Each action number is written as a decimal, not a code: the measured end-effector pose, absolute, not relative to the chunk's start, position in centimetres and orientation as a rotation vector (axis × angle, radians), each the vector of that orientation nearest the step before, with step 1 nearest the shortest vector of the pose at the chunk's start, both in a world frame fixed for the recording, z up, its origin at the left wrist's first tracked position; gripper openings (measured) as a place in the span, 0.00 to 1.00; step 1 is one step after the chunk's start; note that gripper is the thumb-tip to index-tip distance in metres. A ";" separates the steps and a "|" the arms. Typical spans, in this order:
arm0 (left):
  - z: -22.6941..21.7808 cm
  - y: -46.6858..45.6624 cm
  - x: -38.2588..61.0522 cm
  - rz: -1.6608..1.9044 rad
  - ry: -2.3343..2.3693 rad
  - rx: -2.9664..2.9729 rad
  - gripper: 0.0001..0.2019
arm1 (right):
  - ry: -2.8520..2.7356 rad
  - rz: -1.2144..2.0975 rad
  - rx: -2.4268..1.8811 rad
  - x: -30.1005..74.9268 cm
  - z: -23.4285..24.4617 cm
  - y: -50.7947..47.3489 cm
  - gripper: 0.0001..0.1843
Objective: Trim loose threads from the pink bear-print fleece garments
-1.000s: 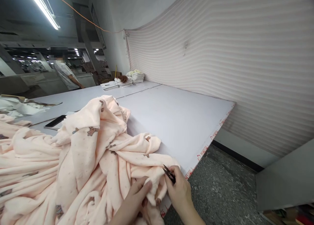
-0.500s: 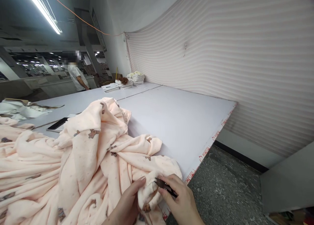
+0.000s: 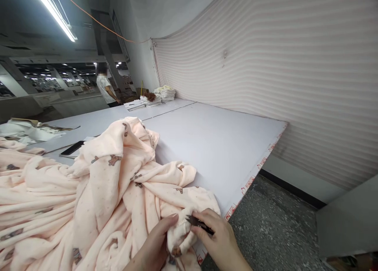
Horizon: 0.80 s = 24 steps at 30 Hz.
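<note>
Best, judging from the grip, to draw the rolled edge [image 3: 175,231] of the pink cloth [image 3: 106,184] slightly taut, lay the snips [image 3: 201,224] nearly flat along the fabric, and work with the points only, never with the full length of the blades. Better also to angle the points away from the left thumb [image 3: 171,219], lying close by, and to feel for any fold tucked behind before squeezing, so as not to nick the fluffy surface. Worth going gently on such soft, bulky fabric, probably apt to slip and roll under light pressure. Pinching the edge with the left hand [image 3: 155,239], thumb on top, fingers curled beneath and mostly hidden by the cloth; not spread, but closed on the fabric. Gripping the snips with the right hand [image 3: 220,235], thumb and forefinger brought together on the dark metal, points aimed left at the edge; touching the fabric or just beside it, cannot tell which, nor how wide apart to judge the blades. Find the cloth heaped over the near left part of the table [image 3: 218,141], with the pinched edge near the red-printed border [image 3: 251,180] on the right.
</note>
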<state>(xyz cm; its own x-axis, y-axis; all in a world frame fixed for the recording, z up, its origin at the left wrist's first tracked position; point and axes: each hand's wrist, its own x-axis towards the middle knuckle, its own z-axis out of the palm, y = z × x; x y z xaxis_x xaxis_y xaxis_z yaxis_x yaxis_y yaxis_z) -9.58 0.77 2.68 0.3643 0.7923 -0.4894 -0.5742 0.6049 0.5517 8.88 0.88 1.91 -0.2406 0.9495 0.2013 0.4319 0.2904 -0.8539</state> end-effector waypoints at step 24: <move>4.1 0.9 -9.2 0.649 1.318 1.644 0.29 | -1.519 0.925 -1.269 11.5 -1.7 4.0 0.08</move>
